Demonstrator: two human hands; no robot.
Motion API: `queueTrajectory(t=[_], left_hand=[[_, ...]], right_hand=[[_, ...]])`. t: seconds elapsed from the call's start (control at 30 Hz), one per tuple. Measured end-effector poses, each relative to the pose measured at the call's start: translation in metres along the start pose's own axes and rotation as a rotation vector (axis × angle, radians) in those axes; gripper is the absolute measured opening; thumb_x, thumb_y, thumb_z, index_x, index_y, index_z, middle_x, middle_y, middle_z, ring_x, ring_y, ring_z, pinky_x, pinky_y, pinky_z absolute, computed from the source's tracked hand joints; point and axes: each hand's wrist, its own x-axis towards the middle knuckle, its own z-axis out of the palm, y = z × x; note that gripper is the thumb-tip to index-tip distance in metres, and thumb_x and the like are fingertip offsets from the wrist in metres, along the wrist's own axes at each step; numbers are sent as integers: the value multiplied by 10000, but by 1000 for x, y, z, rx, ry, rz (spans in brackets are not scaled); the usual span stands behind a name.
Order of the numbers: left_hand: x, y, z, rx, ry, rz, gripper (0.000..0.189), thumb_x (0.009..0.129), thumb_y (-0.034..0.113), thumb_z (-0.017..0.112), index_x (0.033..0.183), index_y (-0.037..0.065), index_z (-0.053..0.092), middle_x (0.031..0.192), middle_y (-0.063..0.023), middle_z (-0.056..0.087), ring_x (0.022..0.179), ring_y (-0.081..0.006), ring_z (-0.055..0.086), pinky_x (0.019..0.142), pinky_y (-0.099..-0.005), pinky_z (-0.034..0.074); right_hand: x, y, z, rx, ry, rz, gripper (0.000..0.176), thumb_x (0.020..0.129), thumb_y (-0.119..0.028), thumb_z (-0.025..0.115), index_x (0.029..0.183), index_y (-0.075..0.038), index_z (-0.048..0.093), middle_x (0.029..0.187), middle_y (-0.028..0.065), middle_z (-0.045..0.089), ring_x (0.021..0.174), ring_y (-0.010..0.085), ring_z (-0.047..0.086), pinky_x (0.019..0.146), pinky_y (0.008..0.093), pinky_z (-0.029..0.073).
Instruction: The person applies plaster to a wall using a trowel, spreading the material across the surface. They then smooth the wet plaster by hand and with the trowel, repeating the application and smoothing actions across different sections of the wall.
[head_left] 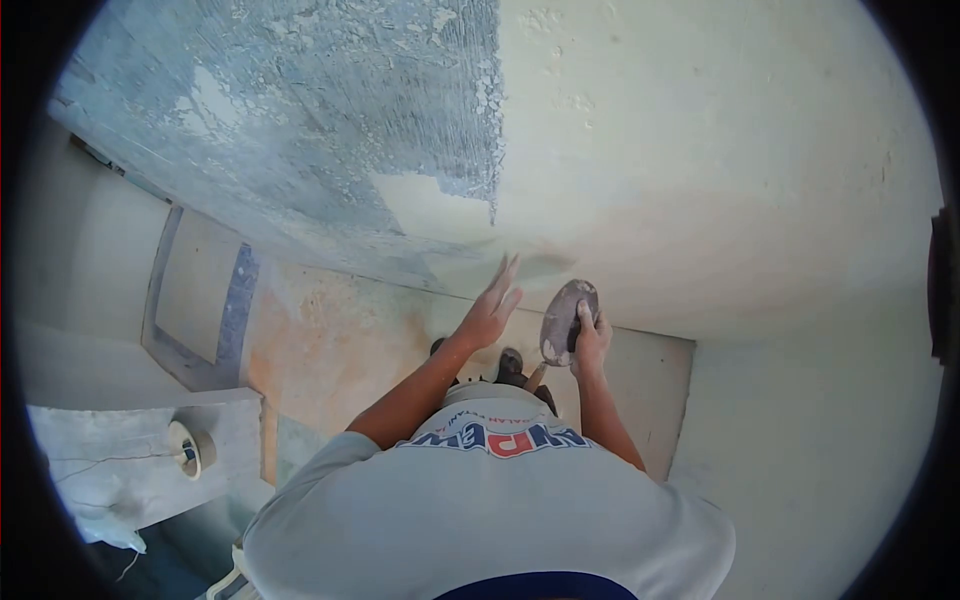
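Observation:
My right hand (592, 340) grips a dark oval pad (560, 325) smeared with white dust. The thumb lies along its near side, by a black part. My left hand (490, 312) is empty and raised, its fingers stretched out and its palm turned toward the pad, a small gap apart from it. Both hands are in front of my waist. Beyond them rises a wall (640, 130), coated smooth and pale on the right, with a rough, scraped blue-grey patch (400, 90) on the upper left. A short wooden handle (536, 377) shows at my waist.
At the lower left, a white ledge (110, 450) carries a round pale roll or ring (190, 450) and a thin wire. A plastic bag (112, 533) hangs below it. A framed panel (195, 285) stands at the left. The dusty floor (320, 330) lies beneath my shoes (511, 362).

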Motion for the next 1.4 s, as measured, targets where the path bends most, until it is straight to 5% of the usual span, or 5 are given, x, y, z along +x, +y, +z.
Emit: queueTrajectory(t=[0.13, 0.27, 0.37, 0.7, 1.4], left_hand=[[-29, 21, -11, -754, -36, -595, 639, 1007, 358, 563, 1504, 14, 354, 1477, -185, 461, 1329, -274, 482, 1075, -387, 389], [-17, 9, -29, -832, 251, -387, 437, 977, 308, 635, 1262, -19, 584, 1149, -75, 641, 1024, -153, 609, 905, -284, 482], [-9, 2, -71, -1052, 335, -464, 381, 958, 284, 660, 1169, -30, 622, 1052, -83, 666, 886, -135, 640, 744, -286, 522], [0, -40, -173, -830, 88, -399, 397, 915, 272, 718, 1153, -38, 645, 1051, -75, 676, 912, -146, 644, 785, -303, 519], [35, -39, -136, -838, 309, -278, 290, 900, 232, 746, 996, -36, 687, 907, -48, 684, 787, -94, 615, 678, -270, 500]], right_hand=[[-15, 1, 50, 11, -115, 14, 309, 919, -273, 698, 1110, -44, 618, 947, 56, 621, 832, 114, 560, 719, 277, 474], [-34, -11, 125, 65, -226, -46, 270, 912, -211, 691, 1111, -44, 618, 946, 42, 629, 818, 104, 558, 718, 260, 469], [-49, -17, 176, 111, -212, -116, 214, 922, -175, 671, 1061, -16, 635, 905, 21, 634, 795, 83, 555, 702, 258, 469], [-90, -16, 275, 195, -91, -26, 418, 933, -239, 696, 1249, 14, 592, 1076, 89, 662, 947, 132, 618, 823, 304, 522], [-39, -16, 265, 92, -76, -288, 222, 925, -204, 685, 999, 5, 667, 837, 44, 673, 755, 90, 589, 683, 275, 499]])
